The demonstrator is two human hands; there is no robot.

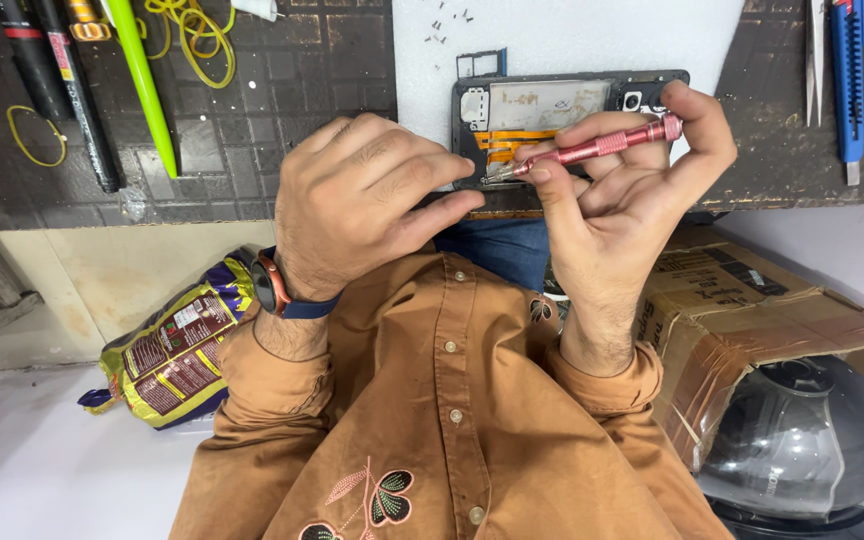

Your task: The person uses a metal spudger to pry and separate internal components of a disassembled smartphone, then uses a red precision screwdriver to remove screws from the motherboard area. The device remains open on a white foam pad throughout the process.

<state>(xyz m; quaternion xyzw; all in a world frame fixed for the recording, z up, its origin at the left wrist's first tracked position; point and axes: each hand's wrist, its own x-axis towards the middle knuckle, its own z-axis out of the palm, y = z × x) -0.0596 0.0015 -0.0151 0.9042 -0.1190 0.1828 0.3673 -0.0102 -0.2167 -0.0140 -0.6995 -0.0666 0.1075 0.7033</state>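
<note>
Dark workbench (252, 150) held an opened phone (552, 110) near its front edge. Right hand (622, 200) pinched a pink screwdriver (602, 146); left hand (362, 200) pressed the phone, fingers curled.

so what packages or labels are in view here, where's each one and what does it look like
Snack bag: lower left, below the left hand; crinkled yellow and purple foil with a dark red printed panel.
Cardboard box: lower right, beside the right hand; brown, taped, dark print on its flap.
Opened phone: white label on its battery.
</note>
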